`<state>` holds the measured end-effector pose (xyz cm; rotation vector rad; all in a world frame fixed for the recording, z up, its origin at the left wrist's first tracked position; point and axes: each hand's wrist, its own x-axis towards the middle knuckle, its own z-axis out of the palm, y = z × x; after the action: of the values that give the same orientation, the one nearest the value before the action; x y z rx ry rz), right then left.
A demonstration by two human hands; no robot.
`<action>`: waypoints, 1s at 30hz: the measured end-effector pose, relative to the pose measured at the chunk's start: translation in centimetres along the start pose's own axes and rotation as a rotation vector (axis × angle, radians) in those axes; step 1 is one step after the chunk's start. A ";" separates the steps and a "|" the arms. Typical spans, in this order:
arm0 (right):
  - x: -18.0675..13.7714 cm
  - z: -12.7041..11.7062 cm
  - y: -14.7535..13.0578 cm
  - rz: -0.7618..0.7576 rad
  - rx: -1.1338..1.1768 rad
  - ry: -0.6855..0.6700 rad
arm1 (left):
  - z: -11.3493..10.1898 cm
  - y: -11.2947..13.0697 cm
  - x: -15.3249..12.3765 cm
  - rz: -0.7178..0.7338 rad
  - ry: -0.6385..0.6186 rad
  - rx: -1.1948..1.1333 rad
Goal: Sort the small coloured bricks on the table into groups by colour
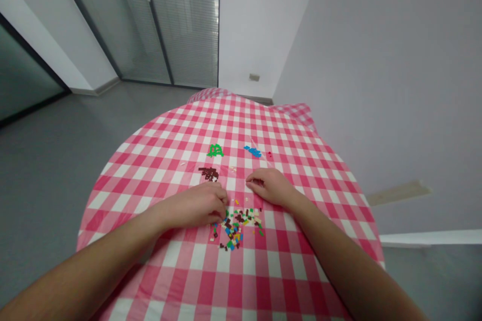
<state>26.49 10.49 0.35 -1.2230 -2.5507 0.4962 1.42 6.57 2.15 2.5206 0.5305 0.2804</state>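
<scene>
A mixed pile of small toy building bricks (233, 228) in several colours lies spread on the checked cloth. At its upper left edge is my left hand (205, 204), fingers curled in and pointing down; whatever they may hold is hidden. My right hand (271, 185) rests above and to the right of the pile, its thumb and fingertips drawn together in a pinch with nothing recognisable showing. Sorted by colour, brown bricks (209, 174) lie just beyond my left hand, green bricks (216, 150) farther back, and blue bricks (253, 151) beyond my right hand.
A few red pieces (270, 154) sit beside the blue group, and some pale pieces (232, 169) lie between the groups. The red-and-white checked tablecloth (241, 286) covers a rounded table. A wall stands close on the right; glass partitions (181, 25) rise behind.
</scene>
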 end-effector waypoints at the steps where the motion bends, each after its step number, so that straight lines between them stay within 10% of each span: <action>1: 0.0 0.0 0.0 0.000 0.006 0.004 | 0.0 -0.1 0.0 0.003 -0.002 -0.013; 11: -0.1 0.3 -0.1 -0.017 -0.090 0.018 | 0.2 -0.7 0.1 -0.056 0.005 -0.112; 20: -1.0 1.2 -3.1 -0.314 -0.095 0.386 | 0.1 -1.5 0.3 -0.364 0.374 -0.303; 30: -0.8 2.5 -3.4 -0.416 -0.022 0.397 | 0.7 -1.1 0.8 -0.337 0.394 -0.344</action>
<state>23.69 7.39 -0.55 -0.6774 -2.3675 0.1168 1.97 7.40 1.08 2.0079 0.9577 0.6812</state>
